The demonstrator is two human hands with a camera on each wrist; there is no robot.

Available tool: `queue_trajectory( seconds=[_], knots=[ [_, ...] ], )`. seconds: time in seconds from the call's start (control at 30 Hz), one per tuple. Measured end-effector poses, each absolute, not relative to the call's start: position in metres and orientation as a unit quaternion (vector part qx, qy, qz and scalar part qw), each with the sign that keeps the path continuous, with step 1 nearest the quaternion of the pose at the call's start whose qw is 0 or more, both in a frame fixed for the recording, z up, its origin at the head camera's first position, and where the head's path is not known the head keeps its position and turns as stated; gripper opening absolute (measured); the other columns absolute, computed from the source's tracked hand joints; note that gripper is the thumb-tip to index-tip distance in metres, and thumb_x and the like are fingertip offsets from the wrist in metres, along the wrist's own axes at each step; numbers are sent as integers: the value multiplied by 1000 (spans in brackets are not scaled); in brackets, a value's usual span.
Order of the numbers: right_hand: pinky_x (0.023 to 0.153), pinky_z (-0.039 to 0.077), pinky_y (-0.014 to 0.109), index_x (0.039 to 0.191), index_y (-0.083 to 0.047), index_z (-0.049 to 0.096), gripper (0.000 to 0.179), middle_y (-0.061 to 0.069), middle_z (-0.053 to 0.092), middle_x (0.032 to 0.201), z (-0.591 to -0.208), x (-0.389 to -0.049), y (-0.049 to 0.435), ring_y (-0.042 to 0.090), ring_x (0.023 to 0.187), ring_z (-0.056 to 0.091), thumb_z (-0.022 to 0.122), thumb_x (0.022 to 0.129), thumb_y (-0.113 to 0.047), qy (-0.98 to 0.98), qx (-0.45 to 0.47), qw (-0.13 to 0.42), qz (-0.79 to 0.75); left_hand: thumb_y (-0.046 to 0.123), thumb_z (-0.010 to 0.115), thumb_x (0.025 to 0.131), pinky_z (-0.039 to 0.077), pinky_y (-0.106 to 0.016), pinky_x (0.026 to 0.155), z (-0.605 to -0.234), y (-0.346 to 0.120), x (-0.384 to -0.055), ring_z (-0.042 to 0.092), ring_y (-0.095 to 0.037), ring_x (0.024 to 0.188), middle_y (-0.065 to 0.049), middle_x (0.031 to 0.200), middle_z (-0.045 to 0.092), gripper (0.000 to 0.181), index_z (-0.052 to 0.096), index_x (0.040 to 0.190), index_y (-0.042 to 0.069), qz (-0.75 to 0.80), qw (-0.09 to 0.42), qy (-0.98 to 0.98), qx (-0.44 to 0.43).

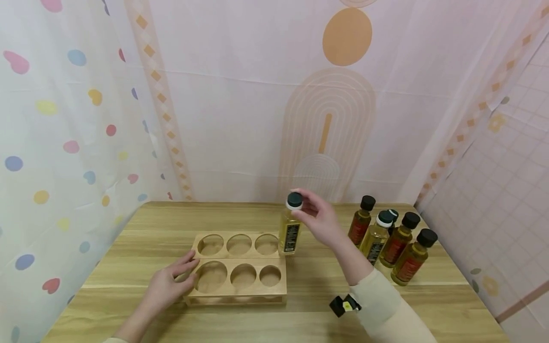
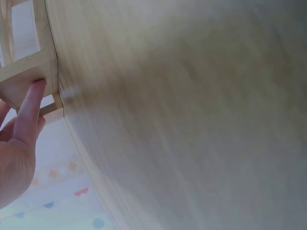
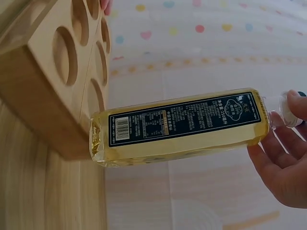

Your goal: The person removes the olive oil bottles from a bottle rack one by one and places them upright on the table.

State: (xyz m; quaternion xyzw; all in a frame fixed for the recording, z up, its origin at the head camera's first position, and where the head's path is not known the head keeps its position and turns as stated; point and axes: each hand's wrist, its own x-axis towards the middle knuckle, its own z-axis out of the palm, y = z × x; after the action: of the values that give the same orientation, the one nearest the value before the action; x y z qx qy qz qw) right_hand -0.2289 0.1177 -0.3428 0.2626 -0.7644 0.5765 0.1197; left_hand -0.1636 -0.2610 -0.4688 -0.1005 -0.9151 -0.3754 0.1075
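My right hand (image 1: pixel 319 219) grips a clear oil bottle (image 1: pixel 288 233) by its neck, just under the dark green cap. Pale yellow oil and a dark printed label (image 3: pixel 184 117) show in the right wrist view. The bottle's base overlaps the right end of a wooden rack (image 1: pixel 238 259), close to the back-row hole there. This rack has two stepped rows of round holes, none with a bottle in it. At its left end, my left hand (image 1: pixel 169 283) rests extended fingers on the side panel, a fingertip (image 2: pixel 37 88) pressing the wood in the left wrist view.
To the right stands a group of several oil bottles, among them a black-capped bottle with a red label (image 1: pixel 409 259) and one with a white collar (image 1: pixel 374 239). The wooden table (image 1: pixel 326 319) ends at a patterned curtain (image 1: pixel 240 119) behind.
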Motion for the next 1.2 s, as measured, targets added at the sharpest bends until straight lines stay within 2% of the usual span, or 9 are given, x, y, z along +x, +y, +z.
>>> queue_trajectory(
  seconds=[0.17, 0.27, 0.33, 0.43, 0.57, 0.8, 1.03, 1.13, 1.2],
  knots=[
    [96, 50, 42, 135, -4, 57, 45, 14, 66, 119, -349, -219, 150, 28, 109, 63, 68, 92, 0, -797, 237, 105, 545, 12, 74, 87, 36, -10, 90, -469, -261, -164, 52, -37, 125, -11, 142, 53, 38, 69, 123, 0, -377, 113, -913, -107],
    [95, 50, 40, 136, -4, 57, 46, 13, 65, 121, -353, -213, 167, 27, 110, 63, 68, 92, -1, -810, 223, 106, 532, 12, 74, 88, 36, -12, 92, -469, -262, -164, 52, -36, 126, -10, 143, 52, 38, 68, 123, 0, -376, 111, -914, -104],
    [94, 51, 35, 136, -2, 56, 46, 13, 65, 122, -355, -208, 178, 27, 110, 62, 68, 92, 0, -813, 215, 107, 531, 13, 74, 88, 40, -18, 94, -469, -262, -164, 52, -36, 126, -10, 143, 52, 38, 68, 124, 1, -374, 109, -915, -102],
    [91, 50, 27, 136, -1, 55, 44, 15, 64, 122, -360, -203, 194, 24, 110, 62, 66, 93, 1, -815, 209, 102, 531, 13, 74, 88, 45, -33, 96, -469, -262, -164, 52, -37, 126, -10, 144, 52, 39, 68, 124, 0, -373, 105, -916, -101],
    [88, 50, 22, 135, -1, 55, 43, 16, 65, 121, -367, -194, 215, 14, 108, 62, 65, 94, 1, -822, 213, 98, 519, 13, 74, 89, 43, -49, 97, -469, -261, -163, 51, -38, 127, -11, 144, 51, 39, 67, 125, -1, -379, 100, -914, -101],
    [83, 52, 21, 136, 1, 53, 42, 16, 65, 122, -376, -182, 250, 2, 105, 62, 63, 95, 0, -827, 224, 96, 507, 12, 73, 89, 45, -44, 95, -467, -261, -163, 49, -40, 128, -12, 145, 50, 39, 67, 125, -1, -385, 99, -912, -101],
    [78, 53, 20, 135, 4, 52, 43, -12, 65, 122, -382, -175, 281, 1, 103, 63, 60, 93, 9, -800, 277, 107, 521, 10, 73, 89, 46, -31, 94, -468, -261, -163, 49, -37, 128, -10, 145, 51, 39, 67, 125, -1, -381, 96, -915, -97],
    [79, 53, 19, 136, 4, 51, 46, -15, 65, 122, -384, -173, 291, 1, 104, 63, 58, 92, 14, -790, 293, 110, 527, 11, 73, 89, 46, -29, 94, -468, -261, -163, 49, -37, 128, -10, 144, 51, 39, 67, 125, 0, -381, 98, -914, -97],
    [78, 53, 19, 137, 3, 51, 47, -16, 65, 121, -385, -171, 298, 1, 103, 63, 58, 92, 15, -790, 291, 111, 528, 11, 73, 89, 47, -32, 95, -468, -261, -163, 49, -38, 128, -11, 144, 51, 39, 67, 125, 0, -383, 97, -913, -98]
  ],
)
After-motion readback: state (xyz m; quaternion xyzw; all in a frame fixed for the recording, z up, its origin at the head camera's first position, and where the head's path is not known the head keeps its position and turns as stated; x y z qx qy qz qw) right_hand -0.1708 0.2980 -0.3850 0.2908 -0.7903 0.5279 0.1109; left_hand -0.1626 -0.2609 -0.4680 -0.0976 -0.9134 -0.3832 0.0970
